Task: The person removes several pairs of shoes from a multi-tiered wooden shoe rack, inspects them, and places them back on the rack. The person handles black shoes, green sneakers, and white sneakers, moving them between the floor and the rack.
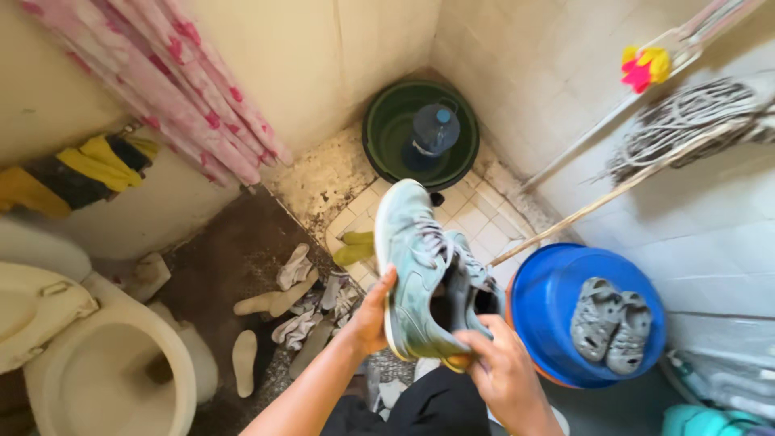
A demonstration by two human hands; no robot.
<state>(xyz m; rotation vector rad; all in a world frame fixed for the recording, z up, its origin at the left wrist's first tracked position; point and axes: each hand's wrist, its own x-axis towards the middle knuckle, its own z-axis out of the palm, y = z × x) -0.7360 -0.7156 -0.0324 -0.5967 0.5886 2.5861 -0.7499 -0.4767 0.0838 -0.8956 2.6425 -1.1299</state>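
Two hands grip one pale green sneaker above a bathroom floor: the left hand closes on its sole edge, the right hand pinches the heel. Two grey sandals sit in one blue basin; one bottle stands in a green tub; perhaps two insoles lie beside scattered socks

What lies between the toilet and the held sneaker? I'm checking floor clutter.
Head view: scattered socks and insoles on the dark floor between toilet and sneaker.
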